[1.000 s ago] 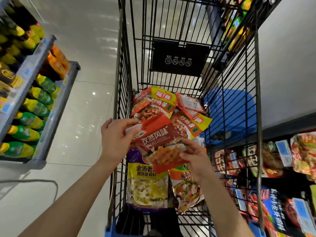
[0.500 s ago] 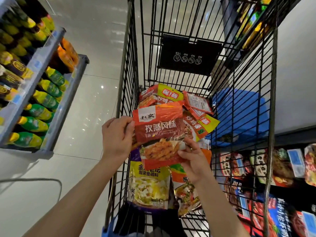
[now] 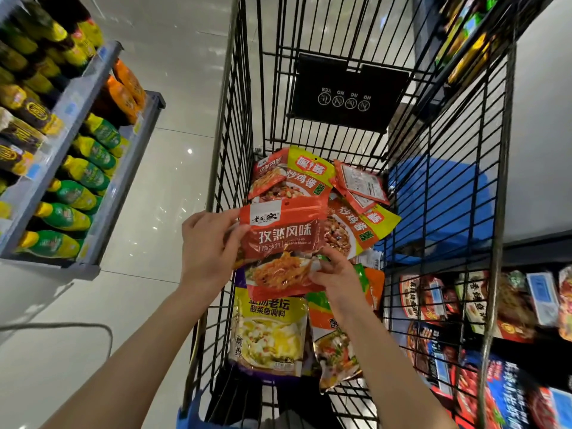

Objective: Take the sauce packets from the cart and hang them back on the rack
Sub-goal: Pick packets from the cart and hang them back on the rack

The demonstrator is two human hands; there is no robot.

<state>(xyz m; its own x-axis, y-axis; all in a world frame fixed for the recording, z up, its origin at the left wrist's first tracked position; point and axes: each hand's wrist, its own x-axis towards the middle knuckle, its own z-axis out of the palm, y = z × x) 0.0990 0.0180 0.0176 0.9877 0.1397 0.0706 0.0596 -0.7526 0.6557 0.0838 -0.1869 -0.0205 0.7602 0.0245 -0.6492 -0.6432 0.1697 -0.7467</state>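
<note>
Head view, thing in hand: a red packet [image 3: 283, 243] is held flat, face up, above the other packets inside the cart [image 3: 483, 212].
Left hand: the left hand [image 3: 207, 243] is clamped on the packet's left edge, thumb over the printed face and fingers behind it.
Right hand: the right hand [image 3: 335, 275] pinches the lower right corner of the same packet, fingers curled narrow around the foil.
Rest of the load: a yellow packet [image 3: 270, 332] lies just below the held one; a green-cornered packet [image 3: 356, 230] and several more red ones are heaped at the far end of the cart.
Rack: the hanging rack [image 3: 510, 305] with its sauce packs shows through the cart's right wall, low and to the right; its pegs cannot be made out from here.
Off to the left: a shelf of bottles [image 3: 71, 181], no part of this job.
Step in hand: lifting one packet clear, by my reading; hanging is not yet begun.
Doing it well: keep the top edge uppermost, since a small hang hole seems to sit near the middle of that edge. Shift one hand up beside the hole so the foil stays taut there, raise the packet over the right wall, and find a peg holding the same red kind.
Risk: a limp corner grip lets the packet fold, and the hole will then miss the peg.
</note>
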